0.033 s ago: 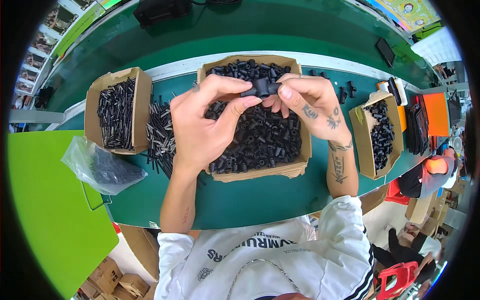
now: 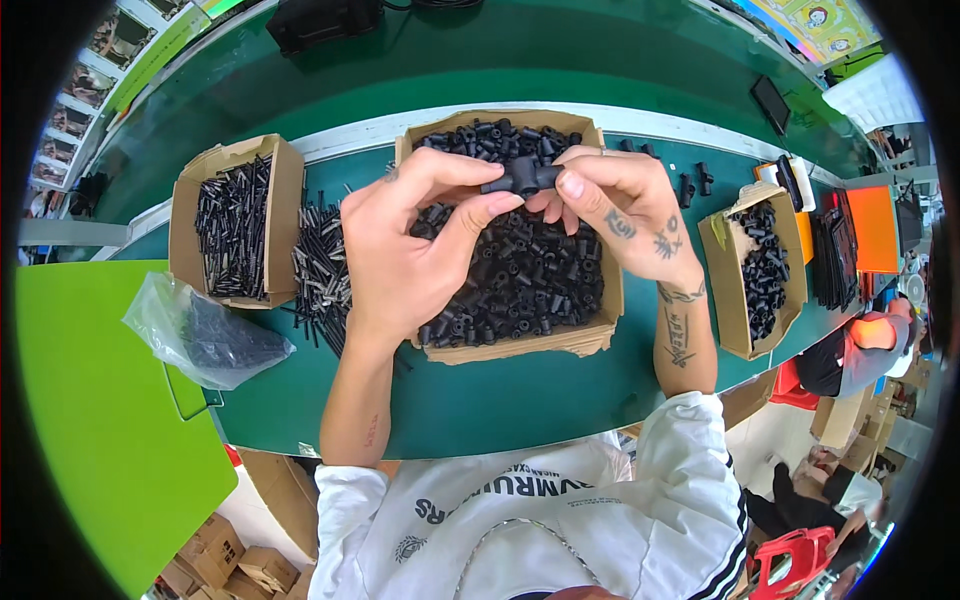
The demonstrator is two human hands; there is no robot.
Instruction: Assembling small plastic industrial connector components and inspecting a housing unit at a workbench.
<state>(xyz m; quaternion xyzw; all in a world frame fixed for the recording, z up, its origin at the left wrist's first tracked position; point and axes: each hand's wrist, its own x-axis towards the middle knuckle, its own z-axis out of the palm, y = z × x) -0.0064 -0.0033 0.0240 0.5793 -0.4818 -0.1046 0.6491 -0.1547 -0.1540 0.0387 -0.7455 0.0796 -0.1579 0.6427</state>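
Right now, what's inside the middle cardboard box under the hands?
The middle cardboard box holds a heap of small black tube pieces. The left hand and right hand cover part of it; the bottom is hidden.

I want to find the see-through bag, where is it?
In the head view, the clear plastic bag lies at the left, on the edge of the bright green surface, just below the cardboard box of thin black rods.

White short-sleeved shirt with dark print; tattooed right forearm (image 2: 683, 335), bare hands.

Black fitting (image 2: 522, 178), brown cardboard box (image 2: 590, 335) — green table (image 2: 520, 400)
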